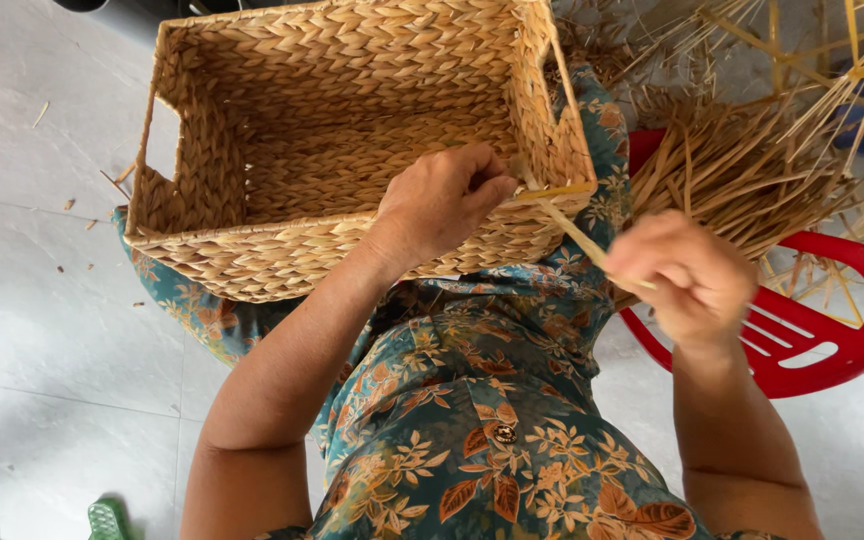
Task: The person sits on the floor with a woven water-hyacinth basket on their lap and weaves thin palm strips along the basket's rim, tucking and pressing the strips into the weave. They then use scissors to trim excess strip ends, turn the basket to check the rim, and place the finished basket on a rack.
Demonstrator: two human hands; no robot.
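- On the lap, over a floral-print garment (472, 400), a rectangular woven basket (332, 150) is rested, tilted with its open side toward the camera.
- At the basket's near right corner, the rim is gripped by the left hand (442, 205), fingers curled and pressed together onto the weave.
- A pale fibre strand (572, 232), running from that corner, is pinched by the right hand (687, 275); the hand is blurred, so the exact finger grip cannot be told.
- The strand would best be kept taut and drawn in line with the rim, while the corner is held firm.
- Loose dried stalks (742, 170) lie over a red plastic stool (832, 340) just beside, within reach.
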